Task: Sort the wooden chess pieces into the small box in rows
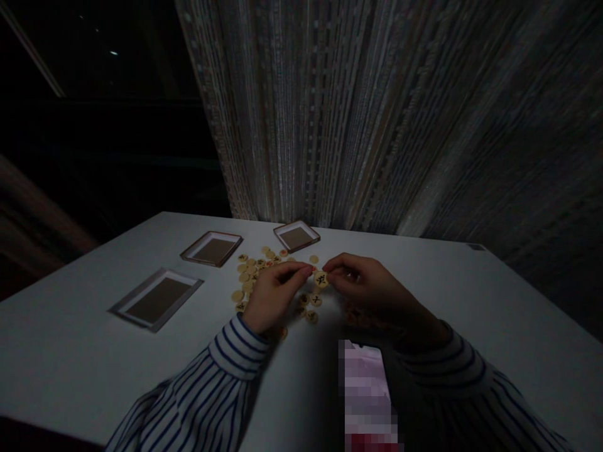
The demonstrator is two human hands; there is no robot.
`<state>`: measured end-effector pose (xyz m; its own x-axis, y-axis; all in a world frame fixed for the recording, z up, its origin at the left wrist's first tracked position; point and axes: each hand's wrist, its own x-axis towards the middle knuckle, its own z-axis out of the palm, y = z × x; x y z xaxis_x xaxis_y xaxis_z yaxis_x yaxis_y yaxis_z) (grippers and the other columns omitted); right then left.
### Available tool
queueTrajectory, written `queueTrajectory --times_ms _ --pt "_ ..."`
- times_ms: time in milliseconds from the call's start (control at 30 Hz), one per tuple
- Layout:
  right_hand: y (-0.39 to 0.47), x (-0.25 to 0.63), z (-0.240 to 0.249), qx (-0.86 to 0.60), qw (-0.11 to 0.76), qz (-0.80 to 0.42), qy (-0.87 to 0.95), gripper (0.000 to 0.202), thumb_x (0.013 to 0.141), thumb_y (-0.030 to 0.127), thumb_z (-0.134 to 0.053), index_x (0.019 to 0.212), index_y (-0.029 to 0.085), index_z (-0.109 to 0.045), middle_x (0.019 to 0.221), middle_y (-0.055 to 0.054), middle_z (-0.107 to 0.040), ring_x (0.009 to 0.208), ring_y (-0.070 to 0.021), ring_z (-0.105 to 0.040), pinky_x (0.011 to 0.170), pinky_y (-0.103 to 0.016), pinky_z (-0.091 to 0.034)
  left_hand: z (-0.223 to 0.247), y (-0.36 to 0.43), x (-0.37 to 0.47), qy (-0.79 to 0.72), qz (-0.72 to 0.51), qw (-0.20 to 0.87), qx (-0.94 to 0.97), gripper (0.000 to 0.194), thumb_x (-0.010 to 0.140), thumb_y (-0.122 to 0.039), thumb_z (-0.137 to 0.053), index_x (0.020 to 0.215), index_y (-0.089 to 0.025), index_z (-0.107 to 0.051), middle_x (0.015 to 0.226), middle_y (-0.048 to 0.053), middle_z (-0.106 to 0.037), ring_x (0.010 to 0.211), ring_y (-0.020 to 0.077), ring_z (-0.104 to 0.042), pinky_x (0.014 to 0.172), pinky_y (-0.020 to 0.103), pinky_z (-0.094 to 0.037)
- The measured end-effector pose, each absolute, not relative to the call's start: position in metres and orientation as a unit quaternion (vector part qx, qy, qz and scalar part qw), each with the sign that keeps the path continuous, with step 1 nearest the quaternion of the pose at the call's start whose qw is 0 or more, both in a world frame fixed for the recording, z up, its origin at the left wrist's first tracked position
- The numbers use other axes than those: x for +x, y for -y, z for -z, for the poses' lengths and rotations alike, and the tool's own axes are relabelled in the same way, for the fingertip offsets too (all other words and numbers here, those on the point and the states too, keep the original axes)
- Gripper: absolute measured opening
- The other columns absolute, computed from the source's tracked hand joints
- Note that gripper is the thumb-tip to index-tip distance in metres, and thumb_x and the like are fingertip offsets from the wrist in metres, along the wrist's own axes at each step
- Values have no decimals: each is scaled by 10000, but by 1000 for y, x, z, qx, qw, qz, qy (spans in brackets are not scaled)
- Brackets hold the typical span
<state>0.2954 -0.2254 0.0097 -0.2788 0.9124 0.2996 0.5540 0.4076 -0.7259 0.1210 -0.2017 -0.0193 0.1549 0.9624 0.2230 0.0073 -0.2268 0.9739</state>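
Observation:
Between the fingertips of my right hand [372, 282] is a round, cream-coloured Chinese chess piece [321, 279] with a dark character facing me. My left hand [277, 292] is closed in a pinch just left of that piece; a piece with a red mark shows by its fingertips, and I cannot tell whether the fingers grip it. Loose Chinese chess pieces [247, 267] lie around and partly behind my left hand, some with characters up, some plain. More pieces [311, 316] lie below the two hands, and others sit in shadow under my right hand.
Three shallow open trays or lids stand on the white table [292, 395]: one at front left [160, 300], one behind it [211, 248], one at the back [296, 236]. A lit phone [370, 389] lies near me. A curtain [311, 113] hangs beyond the far edge. Light is dim.

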Motion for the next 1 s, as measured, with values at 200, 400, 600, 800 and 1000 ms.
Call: queueTrajectory --times_ms 200,400,600,800,1000 --pt "230 316 -23 -515 322 -179 774 161 756 225 -513 854 183 -633 721 6 -645 662 -124 -568 606 -237 -403 12 202 148 -391 -493 492 602 181 669 -291 -663 745 -134 -710 715 34 -696 685 147 -604 676 257 -473" --pt "232 329 -29 -539 274 -156 781 174 761 223 -495 861 195 -635 708 3 -634 658 -133 -565 584 -243 -386 23 205 157 -391 -479 542 569 240 657 -335 -683 800 -145 -716 706 24 -685 657 128 -587 641 241 -458" --pt "228 325 -23 -533 238 -158 796 183 756 203 -486 860 187 -635 681 5 -627 617 -126 -558 572 -243 -385 38 207 155 -399 -482 589 511 326 570 -369 -745 805 -145 -718 735 33 -682 665 128 -574 617 240 -447" --pt "234 324 -15 -536 241 -170 791 165 778 230 -496 864 191 -631 713 -2 -647 640 -130 -578 590 -246 -412 40 209 158 -383 -463 638 481 334 528 -358 -771 766 -131 -720 559 -13 -614 535 76 -499 539 206 -394" --pt "244 331 6 -541 289 -181 769 150 812 257 -502 884 212 -625 825 -21 -682 739 -148 -616 662 -271 -459 45 212 161 -371 -439 662 482 295 530 -341 -776 739 -139 -725 609 7 -649 578 95 -543 575 221 -427"
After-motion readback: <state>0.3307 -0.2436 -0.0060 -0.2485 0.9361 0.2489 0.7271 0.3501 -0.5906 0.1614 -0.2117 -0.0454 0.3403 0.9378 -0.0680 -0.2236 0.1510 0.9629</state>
